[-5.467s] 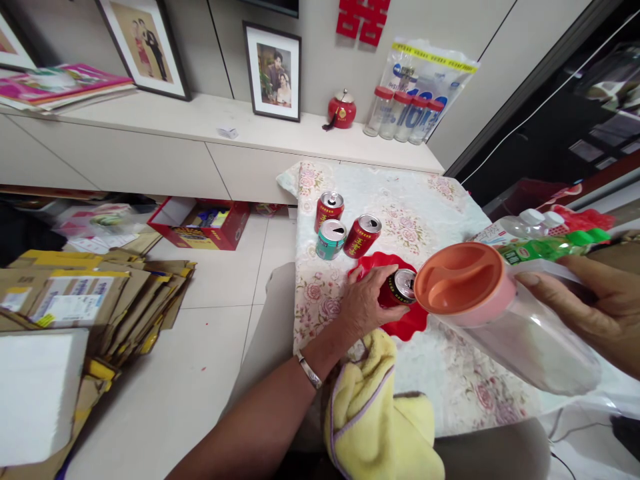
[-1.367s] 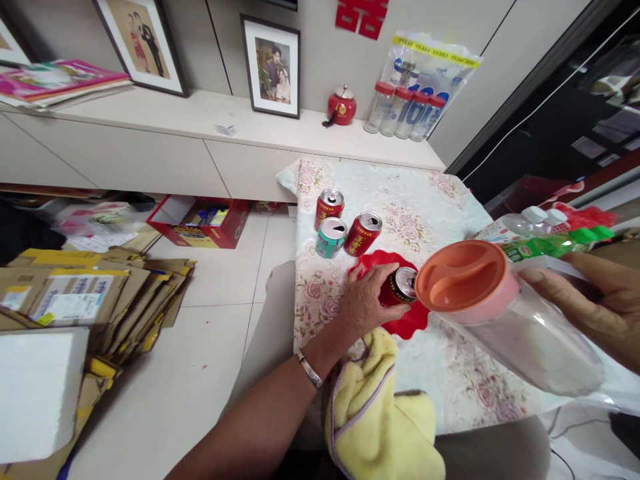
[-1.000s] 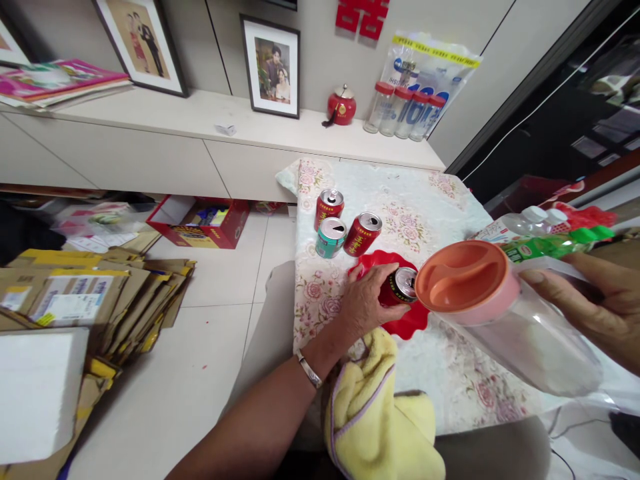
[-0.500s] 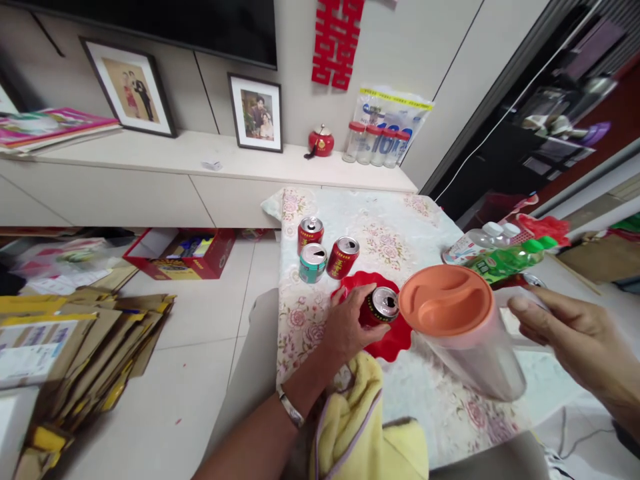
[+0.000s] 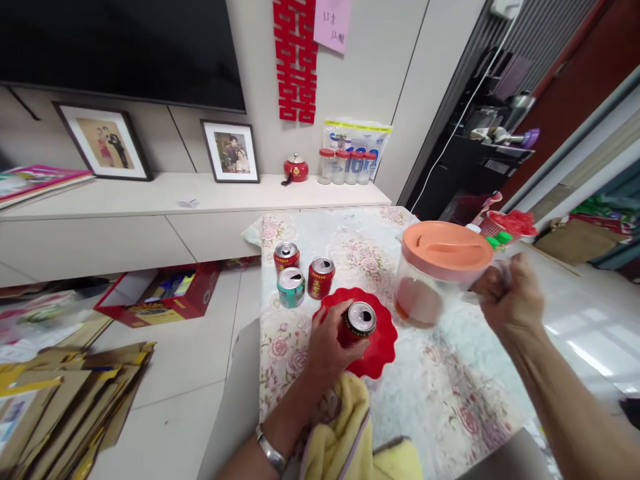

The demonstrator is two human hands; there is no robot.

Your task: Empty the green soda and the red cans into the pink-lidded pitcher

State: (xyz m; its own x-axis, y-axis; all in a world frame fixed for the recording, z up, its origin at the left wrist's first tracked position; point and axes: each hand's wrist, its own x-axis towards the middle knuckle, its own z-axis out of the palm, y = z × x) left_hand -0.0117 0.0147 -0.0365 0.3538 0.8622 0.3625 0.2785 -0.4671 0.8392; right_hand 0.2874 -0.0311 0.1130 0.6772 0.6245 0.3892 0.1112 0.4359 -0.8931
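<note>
My left hand (image 5: 331,340) is wrapped round an opened dark red drink can (image 5: 361,321), which stands upright on a red scalloped plate (image 5: 383,350). By its handle, my right hand (image 5: 515,290) grips a clear pitcher (image 5: 425,293) with an orange lid (image 5: 447,245); it is near upright, right of the plate, with a little amber liquid low inside. Whether the pitcher touches the table is hard to tell. Beyond my left hand stand two red cans (image 5: 321,277) and a green can (image 5: 291,288), their tops opened.
A yellow towel (image 5: 345,427) lies at the near edge of the flowered tablecloth (image 5: 293,343). Bottles with green caps (image 5: 503,238) show partly behind the pitcher. Glass jars (image 5: 350,168) and picture frames stand on the white cabinet (image 5: 280,193). Flattened cardboard (image 5: 85,393) lies on the floor at left.
My right hand has brought the pitcher from a strong tilt to nearly upright, moving it away from the can and plate. My left hand keeps hold of the can. The view has shifted up and right.
</note>
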